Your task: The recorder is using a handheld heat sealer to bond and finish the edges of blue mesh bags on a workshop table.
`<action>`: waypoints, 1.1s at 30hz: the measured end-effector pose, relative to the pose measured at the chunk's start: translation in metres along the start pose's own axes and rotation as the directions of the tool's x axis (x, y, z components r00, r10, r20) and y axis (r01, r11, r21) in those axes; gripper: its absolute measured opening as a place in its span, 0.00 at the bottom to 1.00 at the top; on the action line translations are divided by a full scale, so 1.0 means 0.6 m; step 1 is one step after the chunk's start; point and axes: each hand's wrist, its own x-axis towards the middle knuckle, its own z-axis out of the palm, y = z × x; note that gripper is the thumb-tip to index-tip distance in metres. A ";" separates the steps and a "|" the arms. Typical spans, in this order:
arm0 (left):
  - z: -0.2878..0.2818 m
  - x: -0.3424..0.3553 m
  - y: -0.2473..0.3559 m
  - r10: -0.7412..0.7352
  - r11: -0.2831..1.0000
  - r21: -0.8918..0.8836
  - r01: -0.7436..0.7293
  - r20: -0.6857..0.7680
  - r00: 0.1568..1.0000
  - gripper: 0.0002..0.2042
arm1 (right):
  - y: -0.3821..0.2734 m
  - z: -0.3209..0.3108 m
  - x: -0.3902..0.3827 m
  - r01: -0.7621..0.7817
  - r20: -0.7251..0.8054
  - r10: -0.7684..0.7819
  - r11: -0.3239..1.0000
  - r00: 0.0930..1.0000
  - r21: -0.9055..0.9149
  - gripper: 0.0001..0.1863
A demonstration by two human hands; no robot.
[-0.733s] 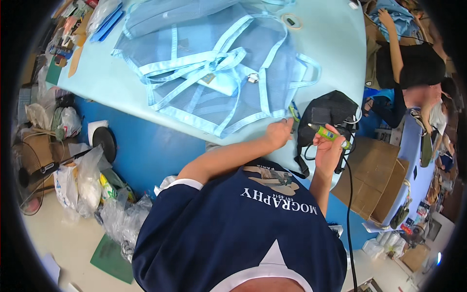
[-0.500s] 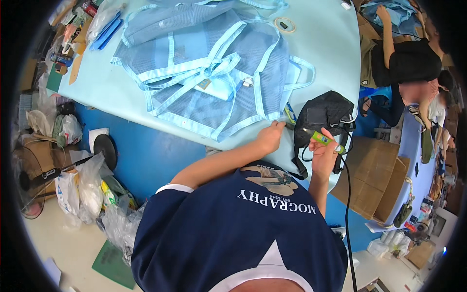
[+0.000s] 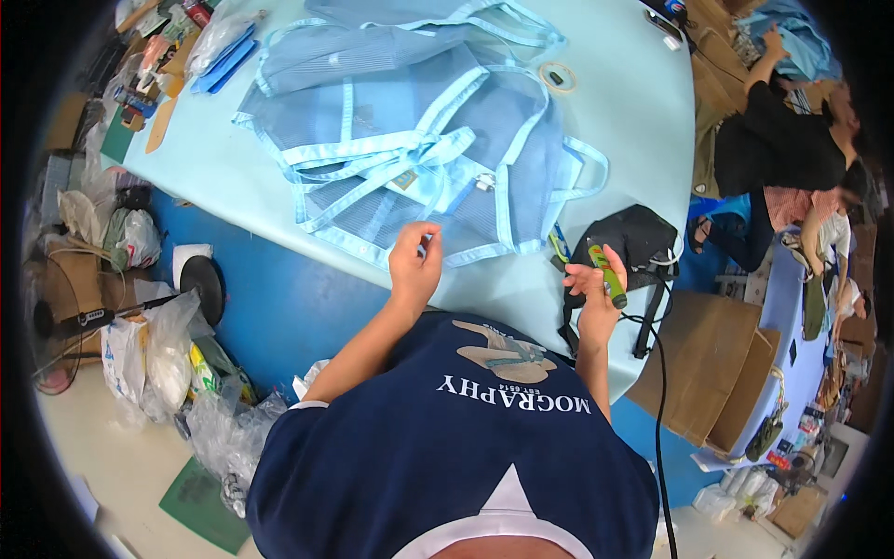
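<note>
Your right hand [image 3: 594,296] is loosely closed around a green pen-shaped tool [image 3: 616,291], near the black strapped bag [image 3: 629,231]. Your left hand [image 3: 415,268], half-curled, overlaps the near edge of ribbon-trimmed blue mesh fabric [image 3: 391,107] on the worktop [image 3: 638,112]; whether it grips anything cannot be determined.

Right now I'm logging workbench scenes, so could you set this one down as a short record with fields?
Left hand: fingers bent, over the near edge of the mesh item; contact unclear
Right hand: gripping a green pen-shaped tool
Mesh item: blue with paler trim, strips looped across its middle
Surface: pale-blue table
Black bag: on the table, just beyond the right hand
Co-worker: black top, at picture right, reaching to blue cloth
</note>
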 end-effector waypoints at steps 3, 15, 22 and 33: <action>-0.041 -0.023 -0.010 -0.310 0.903 -0.271 0.333 0.123 0.943 0.04 | 0.006 0.036 0.015 0.106 0.112 -0.085 0.974 0.990 -0.199 0.16; -0.113 -0.051 -0.065 -0.376 0.927 0.155 0.343 0.361 0.853 0.11 | 0.167 0.116 0.041 0.373 0.283 -0.245 0.542 0.927 -0.753 0.23; -0.172 -0.012 -0.101 -0.635 0.761 -0.293 0.579 -0.155 0.757 0.09 | 0.175 0.109 0.042 0.242 0.118 -0.212 0.845 0.970 -0.477 0.23; -0.218 0.042 -0.157 -0.581 0.811 -0.343 0.474 -0.374 0.723 0.13 | 0.079 0.054 -0.041 0.628 0.407 -0.478 0.608 0.778 -0.485 0.16</action>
